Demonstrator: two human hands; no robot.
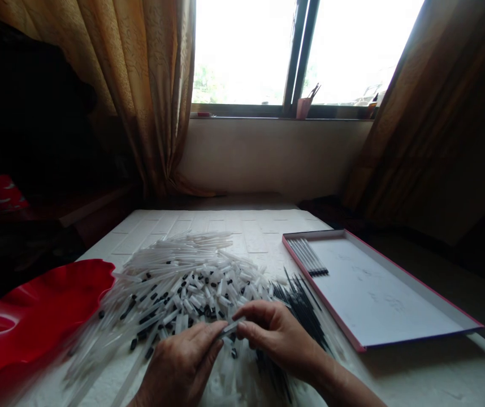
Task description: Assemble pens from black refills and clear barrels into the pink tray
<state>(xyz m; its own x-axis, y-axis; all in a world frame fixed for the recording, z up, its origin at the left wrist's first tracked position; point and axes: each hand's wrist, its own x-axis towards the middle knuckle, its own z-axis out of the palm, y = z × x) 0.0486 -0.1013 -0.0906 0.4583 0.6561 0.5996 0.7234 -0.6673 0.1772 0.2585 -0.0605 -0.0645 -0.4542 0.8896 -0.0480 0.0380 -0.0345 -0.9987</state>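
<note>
The counter (208,232) stretched away past a heap of clear plastic tubes (183,294), with a red scalloped bowl (34,316) touching its left side. To the right lay loose black refills (304,305), beside a pink-rimmed white tray (378,288). Low over the heap, the left hand (178,364) and right hand (276,339) closed narrowly, pinching one tube (230,329) between them.
</note>
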